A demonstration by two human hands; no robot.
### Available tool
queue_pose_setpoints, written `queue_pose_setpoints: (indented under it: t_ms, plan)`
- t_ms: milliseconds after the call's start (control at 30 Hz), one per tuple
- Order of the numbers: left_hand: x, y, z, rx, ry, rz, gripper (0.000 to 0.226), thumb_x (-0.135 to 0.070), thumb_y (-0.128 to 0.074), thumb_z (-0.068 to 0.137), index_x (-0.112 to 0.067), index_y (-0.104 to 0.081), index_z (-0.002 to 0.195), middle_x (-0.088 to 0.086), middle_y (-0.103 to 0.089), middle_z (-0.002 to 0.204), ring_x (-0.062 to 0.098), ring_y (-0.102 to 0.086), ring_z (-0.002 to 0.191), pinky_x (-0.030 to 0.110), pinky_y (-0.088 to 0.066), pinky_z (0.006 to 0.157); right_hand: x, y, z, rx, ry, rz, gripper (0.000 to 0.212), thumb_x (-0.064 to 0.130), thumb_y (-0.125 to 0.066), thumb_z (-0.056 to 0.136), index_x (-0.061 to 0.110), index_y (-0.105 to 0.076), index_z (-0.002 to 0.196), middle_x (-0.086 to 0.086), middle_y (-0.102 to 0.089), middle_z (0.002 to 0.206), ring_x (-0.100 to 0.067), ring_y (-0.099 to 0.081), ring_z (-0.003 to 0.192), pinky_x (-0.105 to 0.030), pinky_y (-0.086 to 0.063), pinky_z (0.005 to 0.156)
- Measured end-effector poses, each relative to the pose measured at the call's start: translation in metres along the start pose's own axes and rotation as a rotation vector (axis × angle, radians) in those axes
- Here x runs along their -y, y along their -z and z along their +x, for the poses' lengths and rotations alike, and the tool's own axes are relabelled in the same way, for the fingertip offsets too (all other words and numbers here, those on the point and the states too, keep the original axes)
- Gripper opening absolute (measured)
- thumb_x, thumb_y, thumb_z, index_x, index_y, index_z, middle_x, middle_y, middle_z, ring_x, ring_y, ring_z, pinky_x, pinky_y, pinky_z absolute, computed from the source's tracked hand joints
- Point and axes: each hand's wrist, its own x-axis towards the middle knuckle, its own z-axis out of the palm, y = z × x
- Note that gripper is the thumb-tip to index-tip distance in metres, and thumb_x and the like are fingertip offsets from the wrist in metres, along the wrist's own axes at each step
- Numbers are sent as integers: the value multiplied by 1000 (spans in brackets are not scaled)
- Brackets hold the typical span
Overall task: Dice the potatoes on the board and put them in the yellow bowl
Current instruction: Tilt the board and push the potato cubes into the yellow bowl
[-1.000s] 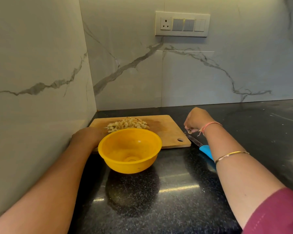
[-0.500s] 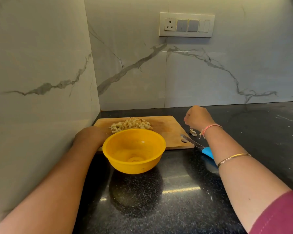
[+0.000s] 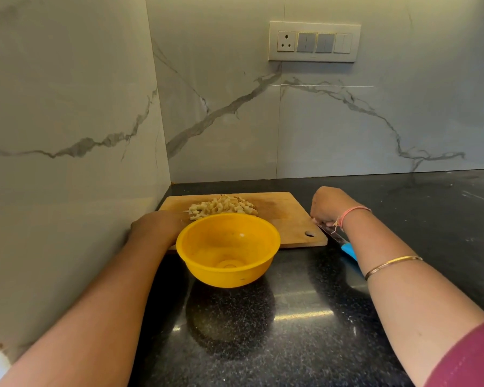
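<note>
Bowl [image 3: 228, 250] up front over the dark surface [image 3: 305, 317], nothing in it, far rim at the board [image 3: 285, 219]. Left hand [image 3: 154, 227] is curled against the bowl's left rim, fingers hidden, so the grip is unclear. Right hand [image 3: 329, 205] is curled just off the board's right edge, fingertips down at the knife [image 3: 333, 236] blade; can't tell if they pinch anything. Potatoes [image 3: 221, 208] lie diced, heaped on the board behind the bowl.
</note>
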Motion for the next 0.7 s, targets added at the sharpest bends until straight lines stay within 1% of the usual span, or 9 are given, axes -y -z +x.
queue_pose_setpoints:
  t_ms: [67, 133, 200, 267, 333, 433, 533, 633, 700]
  plan:
    - [0, 1, -1, 3, 5, -5, 51, -43, -47, 96, -5, -49, 131, 17, -51, 132, 33, -50, 119, 39, -41, 99, -3, -1, 0, -48, -14, 2, 8, 5, -53, 91, 4, -61, 91, -11, -58, 85, -23, -52, 75, -26, -43, 63]
    - [0, 1, -2, 4, 8, -6, 53, -44, -46, 97, -5, -47, 132, 17, -50, 134, 33, -49, 121, 40, -40, 102, -2, -2, -1, -117, -11, 28, 15, 4, -50, 92, 2, -61, 102, -13, -58, 92, -25, -50, 79, -28, -42, 70]
    - [-1, 1, -4, 0, 9, -3, 54, -45, -45, 97, -5, -46, 134, 18, -49, 136, 33, -48, 123, 41, -39, 104, 4, -5, -4, -184, 24, 50, 14, 4, -48, 93, 3, -61, 96, -12, -56, 87, -25, -50, 78, -29, -42, 69]
    - [-3, 3, -10, -10, 12, 11, 54, -46, -42, 98, -7, -44, 135, 17, -47, 137, 33, -46, 125, 41, -37, 106, 12, -10, -7, -181, 54, 46, 13, 4, -46, 92, 6, -57, 86, -9, -53, 83, -26, -53, 78, -31, -43, 69]
    - [-7, 5, -17, -22, 14, 34, 53, -45, -38, 100, -7, -42, 136, 16, -45, 140, 33, -42, 129, 41, -32, 108, 21, -17, -11, -131, 64, -6, 14, 8, -44, 93, 8, -57, 92, -9, -56, 90, -28, -57, 90, -35, -47, 80]
    - [-9, 7, -23, -24, 19, 17, 54, -47, -38, 99, -7, -42, 136, 16, -45, 139, 33, -41, 130, 41, -29, 109, 33, -25, -15, -98, 73, -98, 22, 16, -41, 94, 11, -59, 105, -10, -60, 108, -31, -55, 106, -41, -38, 95]
    - [-7, 7, -15, -2, 24, -86, 58, -50, -47, 95, -6, -46, 132, 17, -50, 134, 33, -46, 125, 42, -34, 108, 34, -24, -14, -99, 80, -73, 18, 18, -43, 92, 12, -57, 102, -10, -59, 109, -32, -53, 108, -41, -37, 95]
    - [-6, 7, -7, -7, 8, -163, 45, -34, -50, 95, 0, -52, 125, 18, -55, 119, 33, -52, 115, 44, -40, 105, 27, -20, -12, -58, 82, 53, 8, 15, -46, 89, 11, -50, 83, -8, -53, 91, -31, -53, 98, -39, -40, 89]
    - [-7, 7, -5, -31, 23, -244, 36, -24, -46, 97, 2, -54, 120, 21, -55, 116, 34, -53, 114, 42, -41, 104, 24, -19, -7, -31, 73, 154, 16, 13, -48, 86, 14, -44, 70, -6, -49, 78, -31, -51, 88, -36, -40, 78]
